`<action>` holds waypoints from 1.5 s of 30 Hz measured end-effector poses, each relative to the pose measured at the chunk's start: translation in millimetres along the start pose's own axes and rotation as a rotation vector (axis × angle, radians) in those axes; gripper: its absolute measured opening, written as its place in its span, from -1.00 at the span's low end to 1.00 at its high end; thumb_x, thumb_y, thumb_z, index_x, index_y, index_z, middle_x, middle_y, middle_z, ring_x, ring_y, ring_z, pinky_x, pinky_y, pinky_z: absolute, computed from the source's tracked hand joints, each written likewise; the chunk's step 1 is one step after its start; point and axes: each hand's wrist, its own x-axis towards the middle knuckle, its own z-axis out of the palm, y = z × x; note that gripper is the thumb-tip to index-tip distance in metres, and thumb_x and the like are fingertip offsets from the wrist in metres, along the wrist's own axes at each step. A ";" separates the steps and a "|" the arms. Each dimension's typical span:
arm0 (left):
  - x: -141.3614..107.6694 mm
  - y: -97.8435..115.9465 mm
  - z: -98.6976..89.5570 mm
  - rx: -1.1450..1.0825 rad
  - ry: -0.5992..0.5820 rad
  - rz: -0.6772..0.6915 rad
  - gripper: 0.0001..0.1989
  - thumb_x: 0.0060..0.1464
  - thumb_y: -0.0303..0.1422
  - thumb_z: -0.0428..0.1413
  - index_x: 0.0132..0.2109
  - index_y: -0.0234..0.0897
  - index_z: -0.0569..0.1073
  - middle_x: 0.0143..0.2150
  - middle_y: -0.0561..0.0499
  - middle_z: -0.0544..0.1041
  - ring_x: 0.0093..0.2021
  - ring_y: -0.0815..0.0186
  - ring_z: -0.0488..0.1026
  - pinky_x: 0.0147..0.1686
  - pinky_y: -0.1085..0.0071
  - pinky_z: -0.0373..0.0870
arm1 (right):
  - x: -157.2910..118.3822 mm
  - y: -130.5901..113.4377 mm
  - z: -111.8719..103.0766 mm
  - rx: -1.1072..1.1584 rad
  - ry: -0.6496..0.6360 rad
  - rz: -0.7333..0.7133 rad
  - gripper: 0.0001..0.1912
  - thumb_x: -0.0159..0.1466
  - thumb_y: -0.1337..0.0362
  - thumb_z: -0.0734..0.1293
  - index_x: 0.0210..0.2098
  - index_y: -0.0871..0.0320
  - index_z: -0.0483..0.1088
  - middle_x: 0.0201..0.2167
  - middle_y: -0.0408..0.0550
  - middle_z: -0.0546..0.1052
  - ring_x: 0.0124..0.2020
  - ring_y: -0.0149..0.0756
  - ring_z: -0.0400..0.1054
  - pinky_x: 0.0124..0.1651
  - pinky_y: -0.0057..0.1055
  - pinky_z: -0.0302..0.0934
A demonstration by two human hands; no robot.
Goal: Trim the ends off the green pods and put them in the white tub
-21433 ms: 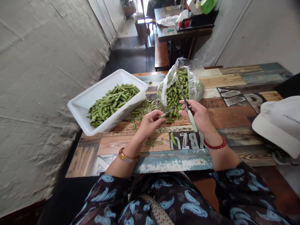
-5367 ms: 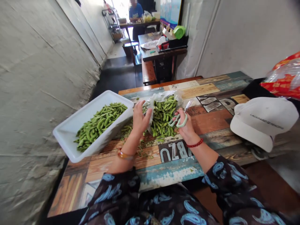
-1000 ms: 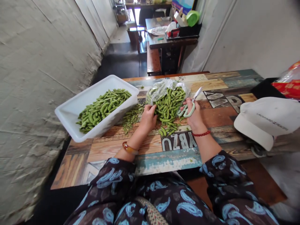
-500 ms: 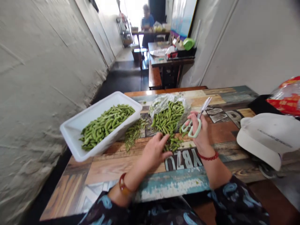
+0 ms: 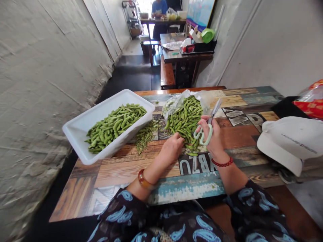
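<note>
Right hand (image 5: 213, 137): fingers curled round green-handled scissors (image 5: 214, 110), blades pointing away. Left hand (image 5: 172, 148): fingers bunched at pods (image 5: 185, 116) spilling from a clear bag (image 5: 206, 99) onto the surface (image 5: 118, 173); grip on any, can't tell.

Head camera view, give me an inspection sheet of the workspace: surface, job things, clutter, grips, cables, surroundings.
Surface: patchwork table, partly strewn with green trimmings.
Job's things: white tub holding green pods; clear plastic bag with more pods at its mouth.
Clutter: white cap and red package, at the right.
Grips: right hand holds green-handled scissors; left hand at the pods' near edge, any hold hidden.
Cables: nothing seen.
Surroundings: pale walls, bench, another table, person in blue behind.
</note>
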 end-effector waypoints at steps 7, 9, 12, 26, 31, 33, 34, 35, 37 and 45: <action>-13.6 -4.7 -40.3 -0.954 0.177 -0.326 -0.72 0.10 -0.17 0.21 -0.25 -0.34 0.51 -0.35 0.01 0.52 -0.39 0.41 0.37 -0.37 0.49 0.30 | -7.7 -12.3 0.5 -0.060 -0.061 -0.066 -0.69 0.29 0.02 0.36 -0.06 0.03 0.41 -0.36 -0.22 0.43 -0.53 -0.49 0.35 -0.52 -0.55 0.25; -19.1 -1.4 -50.2 -1.105 0.132 -0.400 -0.67 0.04 -0.13 0.26 -0.25 -0.34 0.49 -0.39 0.05 0.49 -0.47 0.48 0.30 -0.46 0.54 0.21 | -13.2 -17.1 1.3 -0.113 -0.128 -0.091 -0.68 0.28 0.06 0.37 -0.02 0.01 0.43 -0.34 -0.22 0.43 -0.53 -0.49 0.35 -0.50 -0.54 0.27; -26.2 2.3 -55.4 -1.149 0.115 -0.429 -0.67 -0.06 -0.16 0.33 -0.29 -0.33 0.47 -0.47 0.12 0.41 -0.53 0.53 0.22 -0.51 0.56 0.17 | -22.0 -21.2 2.6 -0.183 -0.263 -0.098 -0.59 0.21 0.13 0.45 0.05 -0.01 0.45 -0.29 -0.18 0.46 -0.47 -0.45 0.38 -0.41 -0.49 0.33; -31.8 -9.2 -57.8 -1.167 0.126 -0.411 -0.73 0.05 -0.20 0.26 -0.25 -0.32 0.46 -0.36 0.02 0.58 -0.54 0.50 0.32 -0.51 0.53 0.29 | -28.5 -21.0 10.6 -0.455 -0.666 -0.326 -0.49 0.16 0.10 0.50 0.07 0.06 0.44 -0.25 -0.02 0.52 -0.31 -0.22 0.42 -0.23 -0.26 0.39; -33.1 -9.2 -57.9 -1.143 0.149 -0.413 -0.70 0.03 -0.17 0.27 -0.23 -0.32 0.49 -0.39 0.02 0.58 -0.56 0.50 0.30 -0.54 0.54 0.26 | -26.2 -18.5 8.7 -0.611 -0.738 -0.493 -0.44 0.18 0.07 0.48 0.12 0.07 0.34 -0.06 0.09 0.48 -0.05 -0.06 0.41 -0.04 -0.14 0.38; -33.8 -9.3 -56.1 -1.094 0.156 -0.403 -0.71 0.05 -0.17 0.26 -0.21 -0.32 0.52 -0.40 0.03 0.57 -0.56 0.50 0.30 -0.55 0.54 0.22 | -26.7 -18.0 9.4 -0.659 -0.774 -0.500 -0.43 0.20 0.09 0.47 0.14 0.07 0.33 -0.03 0.11 0.48 -0.01 -0.03 0.40 0.03 -0.09 0.37; -34.1 -9.1 -55.0 -1.067 0.158 -0.395 -0.71 0.05 -0.18 0.26 -0.21 -0.33 0.53 -0.41 0.03 0.57 -0.56 0.50 0.29 -0.55 0.54 0.21 | -27.0 -17.9 9.8 -0.679 -0.785 -0.497 -0.44 0.20 0.10 0.47 0.14 0.08 0.33 -0.03 0.11 0.48 -0.01 -0.02 0.41 0.03 -0.08 0.36; -34.4 -8.7 -53.8 -1.043 0.161 -0.385 -0.72 0.06 -0.18 0.26 -0.21 -0.33 0.54 -0.41 0.04 0.56 -0.55 0.50 0.29 -0.54 0.54 0.21 | -27.3 -17.8 10.1 -0.695 -0.793 -0.494 -0.44 0.20 0.11 0.47 0.14 0.09 0.33 -0.03 0.11 0.48 -0.02 -0.02 0.41 0.04 -0.07 0.36; -35.0 -7.1 -51.6 -1.010 0.167 -0.356 -0.74 0.07 -0.20 0.26 -0.21 -0.33 0.57 -0.41 0.03 0.57 -0.54 0.49 0.31 -0.52 0.54 0.23 | -27.6 -17.7 10.3 -0.721 -0.794 -0.502 -0.45 0.20 0.14 0.48 0.13 0.11 0.34 -0.03 0.12 0.48 -0.03 -0.01 0.41 0.04 -0.07 0.36; -34.7 -1.9 -50.8 -0.942 0.177 -0.257 -0.74 0.10 -0.19 0.25 -0.24 -0.33 0.61 -0.38 -0.03 0.59 -0.46 0.43 0.40 -0.45 0.52 0.33 | -28.8 -11.5 10.2 -0.672 -0.813 -0.512 -0.42 0.17 0.17 0.50 0.13 0.15 0.32 -0.04 0.14 0.46 -0.06 -0.02 0.42 -0.02 -0.09 0.38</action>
